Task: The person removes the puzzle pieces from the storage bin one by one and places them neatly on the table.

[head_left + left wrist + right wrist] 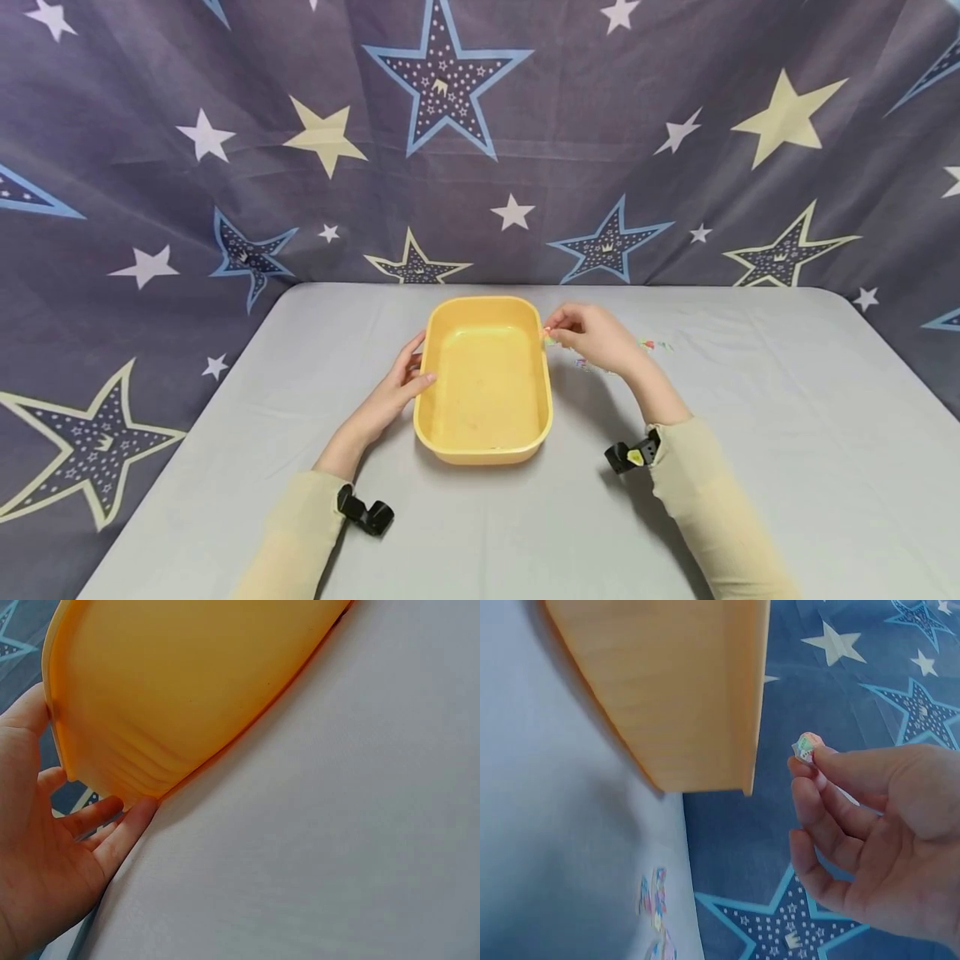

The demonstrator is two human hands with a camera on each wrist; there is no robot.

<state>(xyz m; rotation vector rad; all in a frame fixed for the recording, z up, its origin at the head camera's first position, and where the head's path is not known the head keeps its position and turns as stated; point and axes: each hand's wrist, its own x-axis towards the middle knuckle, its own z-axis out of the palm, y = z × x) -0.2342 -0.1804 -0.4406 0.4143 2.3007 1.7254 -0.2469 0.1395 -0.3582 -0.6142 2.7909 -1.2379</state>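
A yellow plastic tub [483, 387] stands on the grey-covered table, and nothing lies inside it. My left hand [392, 398] grips its left side, the thumb over the rim and the fingers against the outer wall. Beyond the tub's right rim, my right hand [603, 340] pinches a small colourful wrapped candy [807, 747] between thumb and fingertips. In the right wrist view the candy is apart from the tub's side wall. Several more wrapped candies [658, 900] lie on the table to the right of the tub, partly hidden behind the right hand in the head view.
The table [787, 433] wears a pale grey cloth. Behind it hangs a dark curtain [480, 192] printed with stars, close to the table's far edge. Each wrist carries a black camera mount, one on the left [366, 511] and one on the right [633, 452].
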